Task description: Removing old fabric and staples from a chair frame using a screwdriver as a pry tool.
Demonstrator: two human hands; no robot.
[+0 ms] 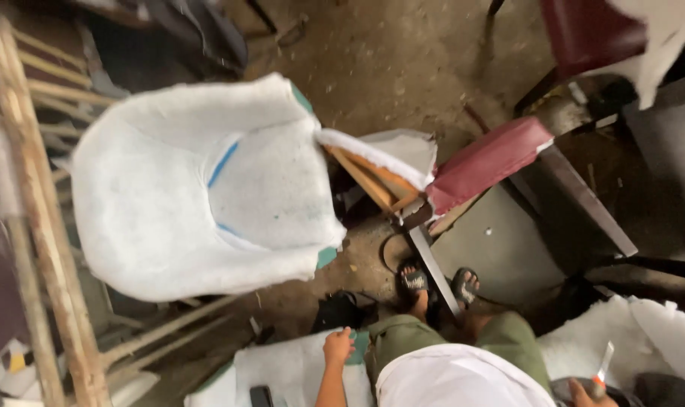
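Note:
My left hand [338, 347] rests on a white padded panel [289, 369] with a teal foam edge, at the bottom centre, with its fingers curled down onto the panel's edge. At the bottom right, my right hand [586, 393] holds a thin pale tool with an orange band [605, 365], pointing upward. I am seated, and my knees in olive shorts [508, 339] and my sandalled feet [415, 282] show between the hands. A large chair shell covered in white wadding with blue marks [199, 188] stands in front of me to the left.
A wooden frame with slats [37, 196] runs down the left side. To the right are a chair part in maroon upholstery [487, 160], a grey panel [501, 245] and white wadding [621, 335]. A small black object [261, 396] lies on the panel. The floor [403, 68] is dirty concrete.

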